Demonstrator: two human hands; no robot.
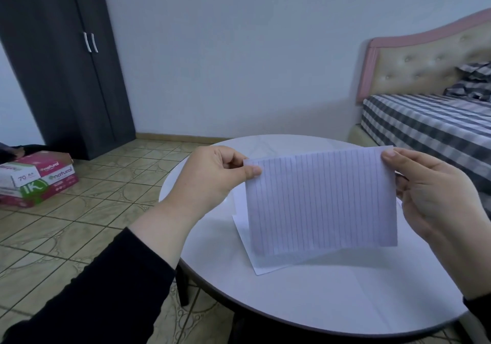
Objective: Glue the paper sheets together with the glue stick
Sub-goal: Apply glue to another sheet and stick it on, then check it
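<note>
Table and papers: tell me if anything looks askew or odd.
The plain sheet on the table lies askew, one corner toward the near edge. Both hands hold the lined sheet above it. No glue stick is in view.

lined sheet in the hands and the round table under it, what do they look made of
Lined sheet: thin matte paper, by its printed rules and the way it hangs with a slight bend from the left hand and right hand.
Round table: a smooth, pale, hard top with a faint sheen, possibly laminate or stone-look; the picture leaves it open.

Dim, bluish, soft light; wide-angle edges bend.
</note>
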